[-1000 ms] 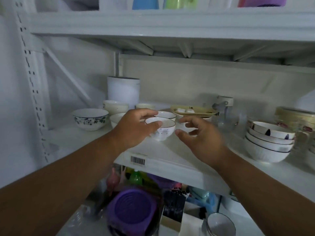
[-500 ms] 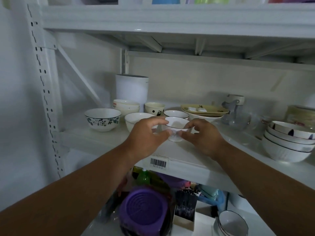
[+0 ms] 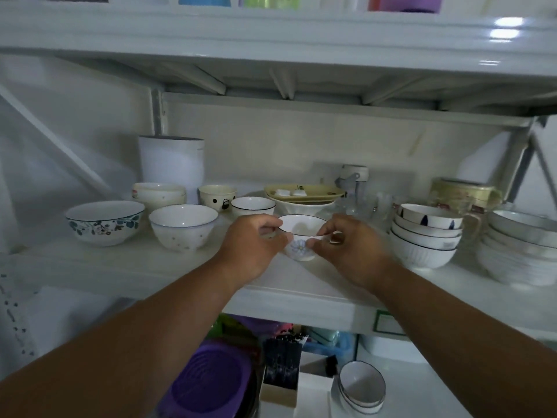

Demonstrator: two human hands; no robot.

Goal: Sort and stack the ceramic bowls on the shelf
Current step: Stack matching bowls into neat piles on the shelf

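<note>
A small white bowl (image 3: 301, 236) with a dark rim and a blue flower on its side sits at the middle of the white shelf (image 3: 168, 267). My left hand (image 3: 253, 245) grips its left rim and my right hand (image 3: 352, 248) grips its right rim. To the left stand a speckled white bowl (image 3: 182, 227) and a leaf-patterned bowl (image 3: 104, 221). Behind is another dark-rimmed small bowl (image 3: 252, 206). A stack of several bowls (image 3: 425, 236) stands to the right, and a larger white stack (image 3: 521, 251) lies beyond it.
At the back stand a tall white canister (image 3: 171, 164), a cream bowl stack (image 3: 158, 193), a spotted cup (image 3: 217, 198), a yellow dish on a bowl (image 3: 303, 194), glassware (image 3: 361, 200) and a patterned mug (image 3: 464, 194). Below sit a purple basket (image 3: 211, 384) and more bowls (image 3: 361, 387).
My right hand has closed onto the small bowl's right rim, so both hands now hold it. The view has shifted right, showing more bowl stacks.
</note>
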